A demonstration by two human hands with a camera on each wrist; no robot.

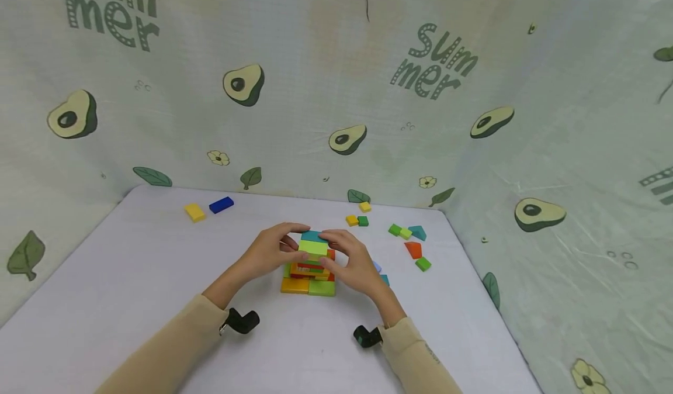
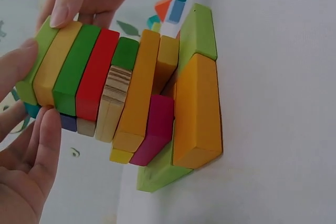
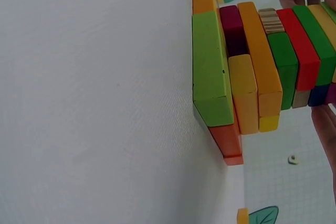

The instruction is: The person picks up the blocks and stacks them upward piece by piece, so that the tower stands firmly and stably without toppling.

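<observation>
A tower of coloured wooden blocks (image 1: 310, 269) stands on the white table, with orange and light green blocks at its base. Topmost lies a light green block (image 1: 312, 248), and a teal block (image 1: 314, 236) shows behind it. From the left, my left hand (image 1: 270, 251) pinches the top blocks, thumb at the front and fingers at the back. My right hand (image 1: 352, 261) grips the same top blocks from the right, its thumb on the front edge. The left wrist view shows red (image 2: 97, 74), green and orange layers below the fingers.
Far left on the table are a yellow block (image 1: 195, 212) and a dark blue block (image 1: 221, 204). Several small green and yellow blocks, an orange-red piece (image 1: 413, 249) and a teal triangle (image 1: 417, 232) lie right of the tower. A printed cloth (image 1: 294, 166) hangs behind.
</observation>
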